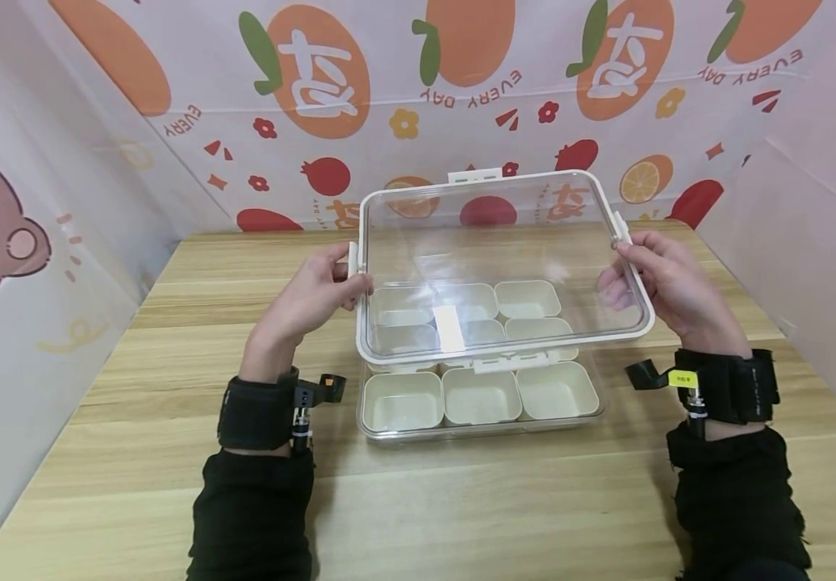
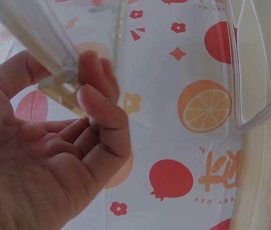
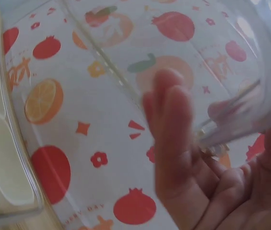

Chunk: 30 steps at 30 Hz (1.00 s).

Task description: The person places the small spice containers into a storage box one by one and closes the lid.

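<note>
A clear lid with a white rim [image 1: 418, 355] is held up, tilted, between both hands. My left hand [image 1: 309, 294] grips its left edge by the white side latch, thumb on the near face and fingers curled behind. At the opposite edge my right hand [image 1: 672, 282] pinches the rim, with fingers showing through the clear panel. Below the lid a clear box [image 1: 483, 432] stands on the table, filled with rows of cream cups [image 1: 403, 401]. The lid overlaps the back rows in the head view. In the left wrist view my fingers [image 2: 109, 127] curl around the latch.
The wood-grain table [image 1: 171, 387] spreads around the box. Behind it hangs a white cloth [image 1: 403, 153] with a fruit print, and pale cloth walls stand at both sides. Black wrist straps [image 1: 258, 413] with small cameras sit on both wrists.
</note>
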### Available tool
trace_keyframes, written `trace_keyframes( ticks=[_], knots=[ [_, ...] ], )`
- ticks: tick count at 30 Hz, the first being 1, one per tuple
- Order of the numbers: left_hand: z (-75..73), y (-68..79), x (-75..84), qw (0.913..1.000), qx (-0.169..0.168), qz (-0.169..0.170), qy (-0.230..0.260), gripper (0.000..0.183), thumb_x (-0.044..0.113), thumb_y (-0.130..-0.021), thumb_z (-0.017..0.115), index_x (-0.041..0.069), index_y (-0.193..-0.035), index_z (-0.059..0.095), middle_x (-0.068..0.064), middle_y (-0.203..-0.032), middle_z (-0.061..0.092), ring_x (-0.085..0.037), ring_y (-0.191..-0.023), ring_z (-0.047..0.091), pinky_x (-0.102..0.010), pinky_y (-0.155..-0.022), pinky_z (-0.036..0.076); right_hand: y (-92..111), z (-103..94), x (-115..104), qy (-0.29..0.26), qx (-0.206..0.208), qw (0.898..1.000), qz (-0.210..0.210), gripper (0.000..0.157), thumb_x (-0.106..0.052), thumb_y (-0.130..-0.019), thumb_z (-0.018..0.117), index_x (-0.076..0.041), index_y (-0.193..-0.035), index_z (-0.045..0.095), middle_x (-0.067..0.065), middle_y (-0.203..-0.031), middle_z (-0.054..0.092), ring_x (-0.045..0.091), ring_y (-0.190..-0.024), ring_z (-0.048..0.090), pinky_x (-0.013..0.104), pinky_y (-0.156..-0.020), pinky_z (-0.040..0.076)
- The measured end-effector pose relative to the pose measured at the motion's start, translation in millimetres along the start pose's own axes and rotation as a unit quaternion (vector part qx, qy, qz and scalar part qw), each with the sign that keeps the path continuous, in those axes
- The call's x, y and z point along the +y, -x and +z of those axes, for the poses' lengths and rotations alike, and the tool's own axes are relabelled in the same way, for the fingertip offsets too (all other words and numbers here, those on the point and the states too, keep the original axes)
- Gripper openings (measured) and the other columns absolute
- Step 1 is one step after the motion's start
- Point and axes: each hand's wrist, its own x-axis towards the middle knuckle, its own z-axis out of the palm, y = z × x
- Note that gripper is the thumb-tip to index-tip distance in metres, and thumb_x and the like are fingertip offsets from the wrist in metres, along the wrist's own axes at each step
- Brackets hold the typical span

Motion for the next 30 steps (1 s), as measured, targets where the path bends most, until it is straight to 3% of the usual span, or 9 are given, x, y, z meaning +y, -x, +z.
trace_keyframes(
  ticks=[7, 12, 15, 19, 23, 30],
  knots=[
    [-2.3, 1.6, -4.3, 0.9991, -0.029, -0.022, -0.02, 0.029, 0.01, -0.088, 0.054, -0.002, -0.113, 0.044, -0.015, -0.083, 0.06, -0.027, -0.073, 0.053, -0.029, -0.064, 0.044, 1.6, -4.9, 1.4, 0.101, -0.014, 0.993, 0.056, 0.023, -0.017, -0.096, 0.043, 0.003, -0.1, 0.033, 0.014, -0.074, 0.066, 0.026, -0.064, 0.062, 0.029, -0.057, 0.054],
    [-2.9, 2.2, -8.1, 0.9953, -0.071, -0.052, -0.039, 0.024, 0.01, -0.089, 0.053, -0.004, -0.107, 0.047, -0.016, -0.085, 0.053, -0.031, -0.076, 0.053, -0.035, -0.068, 0.047, 4.0, -9.6, 6.4, 0.232, -0.048, 0.966, 0.102, 0.028, -0.025, -0.098, 0.039, 0.002, -0.101, 0.034, 0.017, -0.079, 0.064, 0.03, -0.065, 0.059, 0.033, -0.059, 0.053],
    [-3.4, 1.6, -10.9, 0.9909, -0.102, -0.07, -0.052, 0.021, 0.012, -0.09, 0.052, -0.004, -0.104, 0.048, -0.016, -0.086, 0.052, -0.027, -0.077, 0.054, -0.04, -0.073, 0.048, 4.0, -13.2, 10.0, 0.281, -0.082, 0.948, 0.123, 0.03, -0.027, -0.098, 0.038, 0.003, -0.102, 0.035, 0.02, -0.078, 0.061, 0.033, -0.064, 0.056, 0.035, -0.057, 0.051],
    [-3.2, 1.2, -14.4, 0.9866, -0.128, -0.083, -0.058, 0.02, 0.012, -0.09, 0.053, -0.005, -0.102, 0.05, -0.016, -0.084, 0.053, -0.026, -0.076, 0.056, -0.043, -0.074, 0.05, 4.2, -18.3, 15.7, 0.318, -0.112, 0.932, 0.135, 0.03, -0.026, -0.097, 0.041, 0.004, -0.1, 0.035, 0.016, -0.068, 0.055, 0.028, -0.056, 0.049, 0.032, -0.051, 0.045],
    [-3.1, 2.2, -17.3, 0.9814, -0.152, -0.099, -0.063, 0.023, 0.011, -0.089, 0.053, -0.007, -0.102, 0.049, -0.016, -0.085, 0.055, -0.027, -0.077, 0.058, -0.043, -0.075, 0.051, 3.5, -22.1, 21.1, 0.333, -0.132, 0.921, 0.15, 0.029, -0.023, -0.096, 0.044, 0.005, -0.1, 0.037, 0.012, -0.061, 0.046, 0.025, -0.05, 0.045, 0.03, -0.047, 0.042],
    [-1.4, -0.7, -28.4, 0.9757, -0.169, -0.132, -0.047, 0.024, 0.013, -0.088, 0.056, -0.009, -0.095, 0.051, -0.014, -0.08, 0.057, -0.029, -0.073, 0.06, -0.04, -0.071, 0.053, 0.9, -25.1, 31.3, 0.343, -0.153, 0.904, 0.203, 0.037, -0.024, -0.096, 0.044, 0.007, -0.114, 0.035, 0.016, -0.074, 0.053, 0.029, -0.058, 0.054, 0.034, -0.052, 0.049]
  ],
)
